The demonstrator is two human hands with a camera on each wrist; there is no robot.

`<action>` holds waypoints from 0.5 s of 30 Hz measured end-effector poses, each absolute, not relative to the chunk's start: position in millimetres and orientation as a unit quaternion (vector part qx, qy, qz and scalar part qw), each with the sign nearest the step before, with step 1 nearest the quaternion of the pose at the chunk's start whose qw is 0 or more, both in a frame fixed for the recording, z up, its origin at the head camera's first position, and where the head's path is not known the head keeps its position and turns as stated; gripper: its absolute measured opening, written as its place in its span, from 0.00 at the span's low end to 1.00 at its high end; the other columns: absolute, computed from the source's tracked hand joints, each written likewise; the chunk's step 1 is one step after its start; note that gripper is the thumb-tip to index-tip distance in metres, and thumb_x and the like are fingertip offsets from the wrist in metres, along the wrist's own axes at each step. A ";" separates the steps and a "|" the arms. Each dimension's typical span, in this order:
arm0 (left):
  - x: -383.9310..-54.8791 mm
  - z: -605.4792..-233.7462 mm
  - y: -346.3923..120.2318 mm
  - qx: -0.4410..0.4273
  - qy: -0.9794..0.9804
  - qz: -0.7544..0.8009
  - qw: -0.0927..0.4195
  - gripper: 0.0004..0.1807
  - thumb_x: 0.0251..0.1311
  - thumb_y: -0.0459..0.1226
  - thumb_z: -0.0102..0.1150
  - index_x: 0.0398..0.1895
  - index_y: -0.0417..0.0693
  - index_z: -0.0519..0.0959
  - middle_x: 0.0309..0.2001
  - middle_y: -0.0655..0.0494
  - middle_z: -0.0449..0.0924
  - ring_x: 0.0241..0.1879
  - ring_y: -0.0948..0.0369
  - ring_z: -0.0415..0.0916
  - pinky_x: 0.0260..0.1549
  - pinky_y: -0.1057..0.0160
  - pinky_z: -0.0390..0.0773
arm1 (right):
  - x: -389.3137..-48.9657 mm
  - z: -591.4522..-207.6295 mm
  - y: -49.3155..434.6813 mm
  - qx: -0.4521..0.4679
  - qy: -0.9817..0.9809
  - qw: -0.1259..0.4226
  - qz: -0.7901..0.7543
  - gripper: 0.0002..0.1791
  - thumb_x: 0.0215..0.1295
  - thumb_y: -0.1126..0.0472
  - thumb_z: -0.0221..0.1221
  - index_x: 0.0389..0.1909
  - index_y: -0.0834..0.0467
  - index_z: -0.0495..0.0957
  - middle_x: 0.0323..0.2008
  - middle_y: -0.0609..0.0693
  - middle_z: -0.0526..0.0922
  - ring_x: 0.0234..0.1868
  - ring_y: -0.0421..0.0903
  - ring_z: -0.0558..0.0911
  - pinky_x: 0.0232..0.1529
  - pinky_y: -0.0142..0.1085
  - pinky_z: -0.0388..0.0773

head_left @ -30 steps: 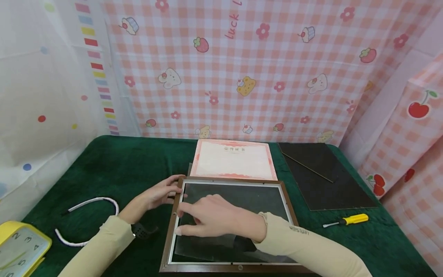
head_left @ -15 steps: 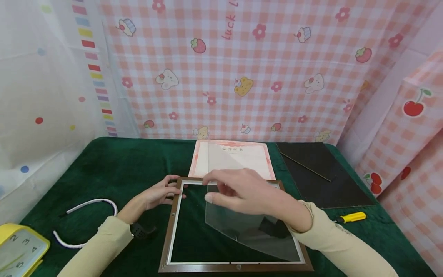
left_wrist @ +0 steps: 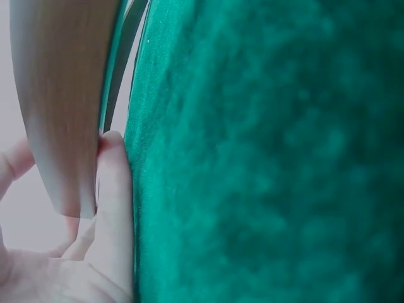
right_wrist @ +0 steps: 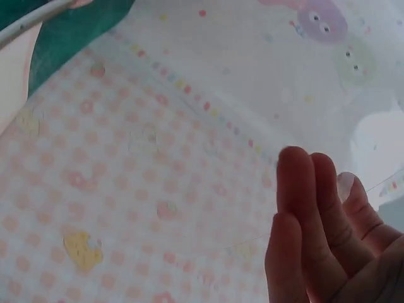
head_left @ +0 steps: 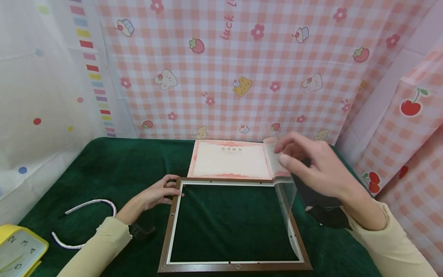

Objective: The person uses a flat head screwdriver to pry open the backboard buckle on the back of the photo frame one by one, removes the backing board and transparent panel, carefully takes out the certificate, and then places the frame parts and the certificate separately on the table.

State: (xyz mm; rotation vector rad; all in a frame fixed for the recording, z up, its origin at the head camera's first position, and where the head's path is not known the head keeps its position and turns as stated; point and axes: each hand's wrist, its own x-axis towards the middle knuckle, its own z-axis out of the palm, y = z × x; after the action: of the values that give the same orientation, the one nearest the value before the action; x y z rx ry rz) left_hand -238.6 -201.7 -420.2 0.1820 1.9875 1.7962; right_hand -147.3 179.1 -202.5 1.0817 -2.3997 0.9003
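Note:
A brown picture frame (head_left: 207, 267) with a white inner lip lies on the green cloth. My left hand (head_left: 155, 195) grips its far left corner; in the left wrist view the fingers and thumb of this hand (left_wrist: 76, 271) are on both sides of the brown frame edge (left_wrist: 60, 107). My right hand (head_left: 318, 167) is raised beyond the frame's right side. Between its thumb and fingers it pinches a clear sheet (head_left: 288, 196), which stands tilted, its lower end over the frame's right edge. In the right wrist view the right hand's fingers (right_wrist: 328, 233) show, and the sheet is barely visible.
Behind the frame lies a pink-bordered certificate (head_left: 232, 159). A black board (head_left: 308, 192) is partly covered by my right hand. On the left are a white curved band (head_left: 100, 200) and a yellow clock (head_left: 20, 246). A checked curtain (head_left: 221, 69) hangs behind.
The right hand has lifted the clear sheet from the frame and moved right and away, swinging it up. The screwdriver is now hidden by the right arm. My left hand stays on the frame.

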 end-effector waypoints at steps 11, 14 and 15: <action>-237.1 -416.9 -203.3 0.117 0.789 0.581 0.163 0.32 0.55 0.36 0.57 0.60 0.34 0.55 0.57 0.34 0.56 0.48 0.47 0.66 0.39 0.54 0.74 | -139.5 -184.7 248.6 0.250 -0.880 0.140 0.378 0.12 0.62 0.71 0.48 0.44 0.56 0.69 0.21 0.52 0.77 0.20 0.45 0.76 0.27 0.27 0.71; -235.1 -414.6 -200.6 0.119 0.795 0.575 0.155 0.32 0.55 0.35 0.57 0.60 0.33 0.55 0.57 0.34 0.58 0.49 0.46 0.67 0.39 0.55 0.74 | -140.8 -182.5 266.5 0.222 -0.895 0.118 0.368 0.21 0.63 0.72 0.45 0.56 0.52 0.64 0.24 0.52 0.78 0.20 0.46 0.75 0.25 0.29 0.72; -234.5 -414.0 -199.7 0.118 0.796 0.573 0.153 0.32 0.55 0.35 0.57 0.60 0.33 0.55 0.57 0.34 0.58 0.49 0.46 0.66 0.39 0.55 0.74 | -141.0 -182.2 272.1 0.209 -0.902 0.114 0.359 0.24 0.63 0.72 0.44 0.59 0.51 0.62 0.24 0.50 0.78 0.19 0.46 0.75 0.24 0.29 0.71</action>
State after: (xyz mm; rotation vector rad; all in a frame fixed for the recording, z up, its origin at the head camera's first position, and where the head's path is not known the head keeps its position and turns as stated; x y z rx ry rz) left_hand -234.5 -199.7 -414.0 0.3390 2.2832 1.6440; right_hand -141.0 272.1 -182.2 0.6124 -2.6455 1.0527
